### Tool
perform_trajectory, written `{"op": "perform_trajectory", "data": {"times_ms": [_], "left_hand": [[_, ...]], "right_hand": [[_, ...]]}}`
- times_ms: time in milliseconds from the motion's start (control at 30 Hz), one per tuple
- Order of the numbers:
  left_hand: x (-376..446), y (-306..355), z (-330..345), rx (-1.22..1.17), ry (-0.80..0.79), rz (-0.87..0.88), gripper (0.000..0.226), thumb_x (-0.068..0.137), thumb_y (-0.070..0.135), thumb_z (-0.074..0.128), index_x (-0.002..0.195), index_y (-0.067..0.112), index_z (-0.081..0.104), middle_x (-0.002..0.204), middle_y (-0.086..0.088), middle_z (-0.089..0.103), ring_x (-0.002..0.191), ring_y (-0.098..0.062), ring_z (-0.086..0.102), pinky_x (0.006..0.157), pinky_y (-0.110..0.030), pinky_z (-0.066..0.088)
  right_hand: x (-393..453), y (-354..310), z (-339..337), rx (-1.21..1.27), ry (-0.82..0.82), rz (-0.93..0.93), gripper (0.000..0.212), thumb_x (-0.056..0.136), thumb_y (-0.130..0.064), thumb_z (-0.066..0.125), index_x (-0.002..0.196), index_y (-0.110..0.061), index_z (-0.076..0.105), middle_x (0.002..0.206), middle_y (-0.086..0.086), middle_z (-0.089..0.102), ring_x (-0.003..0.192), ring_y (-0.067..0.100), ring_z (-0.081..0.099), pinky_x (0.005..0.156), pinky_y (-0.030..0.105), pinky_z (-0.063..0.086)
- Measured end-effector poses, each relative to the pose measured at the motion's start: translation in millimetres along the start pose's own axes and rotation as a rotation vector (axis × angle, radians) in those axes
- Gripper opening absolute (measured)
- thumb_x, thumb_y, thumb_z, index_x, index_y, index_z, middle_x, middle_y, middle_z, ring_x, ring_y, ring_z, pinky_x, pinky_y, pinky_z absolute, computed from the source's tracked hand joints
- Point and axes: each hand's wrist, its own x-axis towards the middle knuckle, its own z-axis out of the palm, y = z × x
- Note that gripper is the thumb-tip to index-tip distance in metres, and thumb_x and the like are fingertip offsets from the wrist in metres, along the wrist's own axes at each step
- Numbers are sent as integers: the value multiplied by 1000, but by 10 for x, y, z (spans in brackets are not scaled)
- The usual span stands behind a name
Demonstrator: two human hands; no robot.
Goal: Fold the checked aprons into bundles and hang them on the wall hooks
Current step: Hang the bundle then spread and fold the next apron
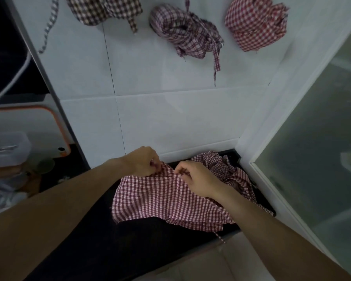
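Pinching the top edge of a checked apron (pixel 166 197) on the dark counter (pixel 109 240), lower centre of the frame

Left hand (pixel 144 161) and right hand (pixel 197 179) close together, fingers curled on the hem; light, limp cloth, likely to slump, best taken at corners or the strap; three bundles (pixel 186 31) hanging across the top on the tiled wall (pixel 150 118), hooks themselves hidden, perhaps behind the cloth

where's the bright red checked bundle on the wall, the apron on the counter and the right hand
red checked bundle (pixel 255 23), head view, middle of its front
apron (pixel 160 197), head view, flat spread part
right hand (pixel 199 179), head view, back of hand
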Motion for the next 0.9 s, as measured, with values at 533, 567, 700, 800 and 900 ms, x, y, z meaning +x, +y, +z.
{"op": "perform_trajectory", "data": {"times_ms": [533,567,700,800,900], "left_hand": [[-263,-198,224,-102,-125,-3,20,90,37,70,71,32,65,86,16,60,82,-1,56,79,-22,48],[-274,-209,220,-104,-123,-13,20,90,37,69,71,33,65,86,16,59,82,-2,56,79,-22,48],[-290,-219,217,-125,-117,-58,18,89,37,70,73,34,63,89,15,61,86,-7,58,79,-22,49],[-279,-207,209,-125,-94,-71,18,88,33,71,73,31,62,87,12,62,84,-8,58,76,-22,49],[-248,-172,199,-182,-38,-69,17,87,25,72,73,25,61,86,7,64,82,-11,60,71,-19,49]], "right_hand": [[196,63,-682,344,-263,393,13,95,-11,67,105,-4,70,88,10,77,77,20,75,71,27,59],[253,142,-778,421,-133,470,16,94,-10,67,107,-1,70,89,13,76,76,21,75,68,26,58],[456,499,-1008,93,319,861,64,95,-33,62,140,5,38,134,23,52,120,35,55,95,39,49],[428,406,-917,-189,120,723,78,90,-40,69,147,0,33,143,20,45,131,37,46,108,44,42],[291,89,-664,9,-221,416,50,87,-52,70,119,-13,68,120,0,68,111,20,64,102,37,48]]}}
